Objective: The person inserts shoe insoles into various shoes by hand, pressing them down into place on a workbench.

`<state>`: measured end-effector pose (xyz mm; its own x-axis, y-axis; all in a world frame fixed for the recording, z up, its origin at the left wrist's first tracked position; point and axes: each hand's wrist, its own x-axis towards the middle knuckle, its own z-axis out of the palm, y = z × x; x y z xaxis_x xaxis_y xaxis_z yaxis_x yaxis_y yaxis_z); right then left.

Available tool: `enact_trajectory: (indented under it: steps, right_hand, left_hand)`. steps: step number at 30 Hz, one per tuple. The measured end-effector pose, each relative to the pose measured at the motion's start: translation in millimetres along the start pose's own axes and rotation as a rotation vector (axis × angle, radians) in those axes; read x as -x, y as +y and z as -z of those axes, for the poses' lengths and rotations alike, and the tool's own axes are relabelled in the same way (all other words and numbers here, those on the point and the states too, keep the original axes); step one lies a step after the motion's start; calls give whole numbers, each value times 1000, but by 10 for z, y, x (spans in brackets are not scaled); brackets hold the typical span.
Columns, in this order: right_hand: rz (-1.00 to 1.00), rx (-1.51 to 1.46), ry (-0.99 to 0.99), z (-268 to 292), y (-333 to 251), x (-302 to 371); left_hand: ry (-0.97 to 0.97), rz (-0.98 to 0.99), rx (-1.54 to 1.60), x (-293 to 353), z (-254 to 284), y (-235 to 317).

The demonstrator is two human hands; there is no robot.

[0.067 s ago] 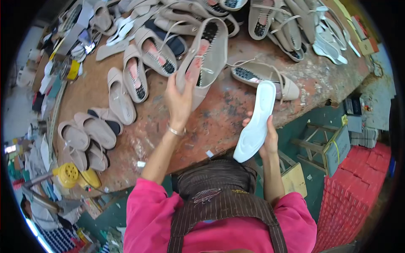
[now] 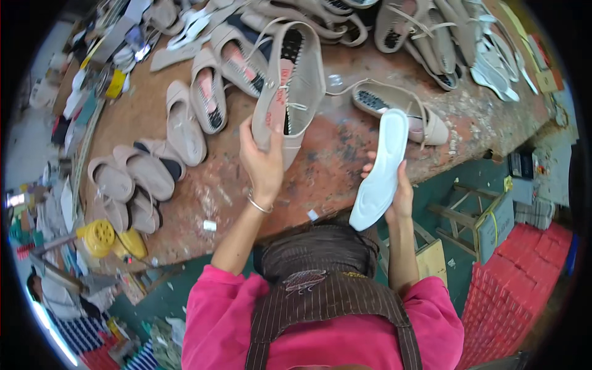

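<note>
My left hand (image 2: 264, 161) grips a beige shoe upper (image 2: 313, 83) by its toe end, the thumb pressed on its side. Its open inside faces up and shows black lining, a pink strip and white stitching. In my right hand (image 2: 399, 196) is a white insole (image 2: 382, 169), held upright at its middle with the thumb along one edge. Just behind the insole lies another beige shoe upper (image 2: 394, 110) on the worktable (image 2: 308, 179), a thin cord running from it toward the held upper. The two held things are apart.
Finished-looking beige shoes (image 2: 185, 123) line the left of the table. Piled uppers (image 2: 425, 37) and white insoles (image 2: 493, 74) crowd the far side. A yellow tool (image 2: 97, 237) sits at the near left corner. Beyond the right edge stand a wooden stool (image 2: 472, 216) and stacked red boxes (image 2: 518, 277).
The table and the things on it have shifted slightly in the view. Both hands keep their hold on the upper and the insole.
</note>
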<state>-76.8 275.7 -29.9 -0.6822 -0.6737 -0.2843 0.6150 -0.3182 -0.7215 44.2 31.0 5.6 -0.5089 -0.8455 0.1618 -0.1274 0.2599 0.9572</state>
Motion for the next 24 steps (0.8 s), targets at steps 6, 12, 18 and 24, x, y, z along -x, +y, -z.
enact_trajectory:
  steps: [6,12,18,24]
  right_hand:
    - [-100,-55,-127,-335,59,46]
    - [-137,-9,-172,-554,121,233]
    - [-111,176,-120,-636,-21,375]
    - [-94,351,-28,-570,-94,422]
  left_hand:
    - [343,-36,-11,909,353,90]
    - [510,32,212,1519,378,47]
    - [19,485,528,1826,127,-86]
    - [-242,339,247,1764,438,-126]
